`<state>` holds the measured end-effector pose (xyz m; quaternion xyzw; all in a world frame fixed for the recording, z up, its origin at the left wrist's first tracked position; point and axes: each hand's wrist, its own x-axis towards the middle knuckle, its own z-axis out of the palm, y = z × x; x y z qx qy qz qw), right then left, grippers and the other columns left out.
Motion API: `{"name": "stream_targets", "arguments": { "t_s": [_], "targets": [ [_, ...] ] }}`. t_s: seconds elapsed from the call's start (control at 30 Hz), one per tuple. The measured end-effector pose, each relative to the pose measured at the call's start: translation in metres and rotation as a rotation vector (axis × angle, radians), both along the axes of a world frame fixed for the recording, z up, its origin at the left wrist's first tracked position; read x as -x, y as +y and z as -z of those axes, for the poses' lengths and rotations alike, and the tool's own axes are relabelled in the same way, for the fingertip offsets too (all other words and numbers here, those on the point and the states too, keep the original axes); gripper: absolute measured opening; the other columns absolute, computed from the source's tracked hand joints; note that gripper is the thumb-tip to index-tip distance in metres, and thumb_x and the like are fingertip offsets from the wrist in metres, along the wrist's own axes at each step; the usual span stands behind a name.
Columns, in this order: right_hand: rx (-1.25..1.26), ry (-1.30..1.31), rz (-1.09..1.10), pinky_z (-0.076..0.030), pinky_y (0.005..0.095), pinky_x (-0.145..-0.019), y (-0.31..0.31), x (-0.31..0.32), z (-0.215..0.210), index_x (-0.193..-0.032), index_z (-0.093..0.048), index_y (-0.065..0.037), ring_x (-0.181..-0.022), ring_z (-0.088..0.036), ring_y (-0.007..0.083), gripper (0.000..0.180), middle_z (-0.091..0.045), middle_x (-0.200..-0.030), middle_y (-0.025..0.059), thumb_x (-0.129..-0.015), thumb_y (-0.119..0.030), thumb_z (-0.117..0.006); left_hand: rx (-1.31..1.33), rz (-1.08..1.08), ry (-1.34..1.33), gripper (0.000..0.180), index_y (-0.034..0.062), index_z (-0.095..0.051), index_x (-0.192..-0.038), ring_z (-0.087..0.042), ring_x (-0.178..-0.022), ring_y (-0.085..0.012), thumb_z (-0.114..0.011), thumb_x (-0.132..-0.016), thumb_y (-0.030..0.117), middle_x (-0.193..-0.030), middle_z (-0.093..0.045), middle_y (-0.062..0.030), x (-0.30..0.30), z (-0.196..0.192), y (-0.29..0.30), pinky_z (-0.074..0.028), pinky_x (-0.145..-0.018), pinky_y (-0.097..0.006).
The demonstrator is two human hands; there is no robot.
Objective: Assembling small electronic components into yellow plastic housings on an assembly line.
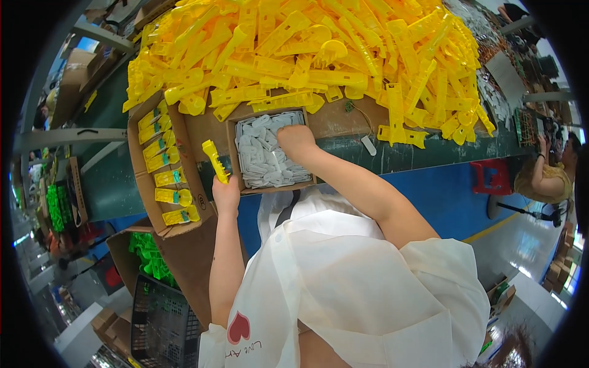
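My left fingers (pixel 226 191) grip a yellow plastic piece (pixel 216 161) upright; my right fingers (pixel 296 140) close among grey parts (pixel 264 161) in the box (pixel 233 161) at the worktop's (pixel 429 156) near edge.

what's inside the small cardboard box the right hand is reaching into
The small cardboard box holds a heap of flat pale grey plastic pieces. The right hand covers some, and the box bottom is hidden.
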<state>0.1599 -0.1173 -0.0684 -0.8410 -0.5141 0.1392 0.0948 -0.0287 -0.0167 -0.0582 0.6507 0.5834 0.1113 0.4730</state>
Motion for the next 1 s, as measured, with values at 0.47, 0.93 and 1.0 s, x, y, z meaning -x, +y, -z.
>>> {"name": "stream_targets", "arguments": {
  "t_s": [0.47,0.93,1.0],
  "targets": [
    [-0.889,0.179,-0.27,-0.049,0.0277,-0.064,-0.049,0.005,-0.058,-0.085,-0.059,-0.004,-0.073,-0.059,0.0224,0.017,-0.057,-0.089,0.0088,-0.069,0.001,-0.058,0.48,0.032,-0.811,0.03,0.0027,-0.046,-0.1,-0.056,-0.072,-0.0134,-0.063,-0.077,0.011,-0.084,-0.055,-0.0057,-0.058,-0.061,-0.057,-0.047,-0.064,-0.025],
    [-0.266,1.544,0.346,-0.044,0.0176,-0.045,-0.052,0.009,-0.101,-0.085,-0.058,0.0,-0.053,-0.057,0.0073,0.018,-0.059,-0.065,0.0048,-0.08,-0.017,-0.06,0.782,0.093,-0.723,0.068,0.0078,-0.043,-0.107,-0.051,-0.066,-0.009,-0.024,-0.079,0.067,-0.078,-0.052,-0.0023,-0.064,-0.071,-0.049,-0.044,-0.06,-0.025],
    [-0.325,1.549,0.354,-0.044,0.0174,-0.044,-0.043,0.014,-0.097,-0.085,-0.058,0.0,-0.052,-0.056,0.007,0.017,-0.059,-0.064,0.0044,-0.08,-0.017,-0.06,0.808,0.09,-0.727,0.065,0.0097,-0.044,-0.103,-0.051,-0.064,-0.0085,-0.023,-0.079,0.067,-0.079,-0.051,-0.0019,-0.063,-0.067,-0.045,-0.044,-0.056,-0.024]
  ]
}}
